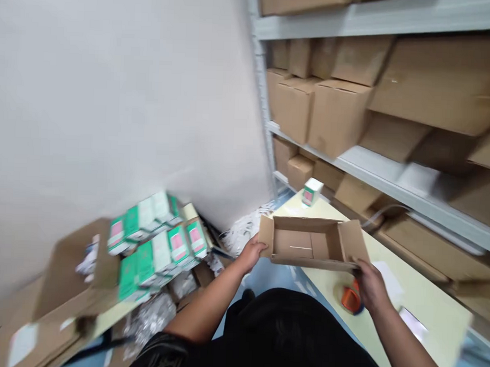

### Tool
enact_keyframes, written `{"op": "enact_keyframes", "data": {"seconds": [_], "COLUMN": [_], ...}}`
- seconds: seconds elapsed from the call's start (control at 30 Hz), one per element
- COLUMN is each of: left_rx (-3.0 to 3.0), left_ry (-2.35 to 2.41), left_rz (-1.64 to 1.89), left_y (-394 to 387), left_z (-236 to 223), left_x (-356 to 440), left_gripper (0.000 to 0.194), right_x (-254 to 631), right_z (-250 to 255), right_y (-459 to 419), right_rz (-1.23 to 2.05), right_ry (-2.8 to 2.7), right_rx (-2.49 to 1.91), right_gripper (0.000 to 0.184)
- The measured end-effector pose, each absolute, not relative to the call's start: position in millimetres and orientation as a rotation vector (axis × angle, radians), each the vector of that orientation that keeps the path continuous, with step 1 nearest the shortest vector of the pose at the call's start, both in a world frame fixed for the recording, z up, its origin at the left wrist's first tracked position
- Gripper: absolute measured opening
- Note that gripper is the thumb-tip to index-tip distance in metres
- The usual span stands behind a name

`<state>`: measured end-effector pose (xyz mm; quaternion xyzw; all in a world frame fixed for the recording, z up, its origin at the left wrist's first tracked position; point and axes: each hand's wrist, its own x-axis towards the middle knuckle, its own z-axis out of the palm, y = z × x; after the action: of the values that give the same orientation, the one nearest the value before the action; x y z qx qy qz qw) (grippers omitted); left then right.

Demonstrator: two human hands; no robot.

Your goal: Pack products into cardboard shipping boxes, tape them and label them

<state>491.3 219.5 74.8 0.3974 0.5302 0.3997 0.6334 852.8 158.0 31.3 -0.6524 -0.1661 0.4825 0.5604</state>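
Observation:
An open cardboard box [306, 263] hangs in front of me, its end flaps folded outward and its inside bare. My left hand [250, 254] is closed on the left end flap, thumb on top. At the other end, my right hand [370, 284] grips the right flap near its lower corner; some of its fingers are hidden under the cardboard. Below and beside my right hand, an orange tape dispenser [351, 299] lies on the pale yellow table [437, 324]. A small white and green carton [311, 191] stands at the table's far corner.
Several green and white cartons [154, 244] are stacked on a surface at left, beside a large open cardboard box [71, 268]. Shelves [379, 22] packed with brown boxes rise at right. A phone-like flat object [412, 324] lies on the table. Clear plastic bags [152, 314] sit below the cartons.

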Motion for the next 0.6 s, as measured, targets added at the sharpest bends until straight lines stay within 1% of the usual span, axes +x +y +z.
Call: {"op": "enact_keyframes", "data": {"seconds": [0.17,0.27,0.4,0.53,0.6], "left_rx": [0.750,0.722,0.594,0.422,0.390], "left_ry": [1.241,1.300,1.337,1.341,1.331], "left_rz": [1.181,1.339,1.525,1.614,1.624], "left_y": [152.9,102.7,30.1,-34.2,-59.5], "left_z": [93.6,101.4,105.0,109.3,115.0], "left_x": [418.2,364.6,279.8,192.5,156.7], "left_gripper": [0.046,0.043,0.044,0.051,0.055], "right_x": [791.2,729.8,627.1,523.5,481.4], "right_z": [26.5,35.3,52.5,64.1,69.1], "right_y": [188.6,194.8,180.4,153.8,143.0], "right_rz": [1.259,1.376,1.507,1.498,1.451], "right_ry": [-0.532,-0.638,-0.817,-1.039,-1.138], "right_rx": [-1.428,-1.376,-1.278,-1.243,-1.273], "right_gripper": [0.057,0.056,0.055,0.063,0.064]}}
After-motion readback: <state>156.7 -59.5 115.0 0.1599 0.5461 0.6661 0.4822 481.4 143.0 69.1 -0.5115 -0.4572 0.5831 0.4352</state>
